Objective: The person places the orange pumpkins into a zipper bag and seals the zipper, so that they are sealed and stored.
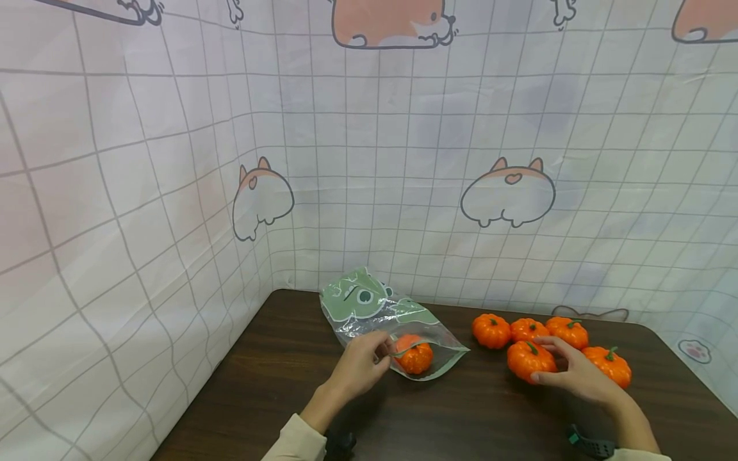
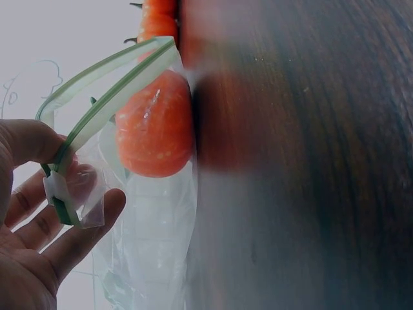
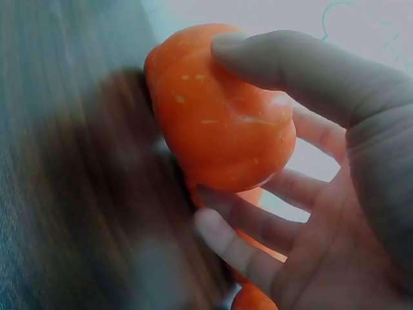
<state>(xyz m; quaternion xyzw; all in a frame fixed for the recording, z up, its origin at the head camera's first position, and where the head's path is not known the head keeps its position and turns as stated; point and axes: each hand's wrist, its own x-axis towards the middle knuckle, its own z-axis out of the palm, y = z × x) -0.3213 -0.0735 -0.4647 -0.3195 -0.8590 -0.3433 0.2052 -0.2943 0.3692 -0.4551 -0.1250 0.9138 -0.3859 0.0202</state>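
Note:
My left hand point(image 1: 364, 363) pinches the open mouth of a clear zip bag point(image 1: 398, 310) printed with a green cartoon face. Inside the bag, near its mouth, sits a small orange pumpkin point(image 1: 416, 356). The left wrist view shows the bag's green zip strip with a white slider point(image 2: 57, 187) by the fingers. At the right of the table, my right hand point(image 1: 579, 373) grips another small pumpkin point(image 1: 527, 362) between thumb and fingers. In the right wrist view this pumpkin point(image 3: 219, 110) shows its smooth ribbed side, with the thumb on top of it.
Several more pumpkins point(image 1: 491, 331) stand grouped behind and beside my right hand, one of them point(image 1: 610, 366) just right of it. The dark wooden table point(image 1: 450, 416) meets a white grid-patterned cloth point(image 1: 403, 192) at the back and left.

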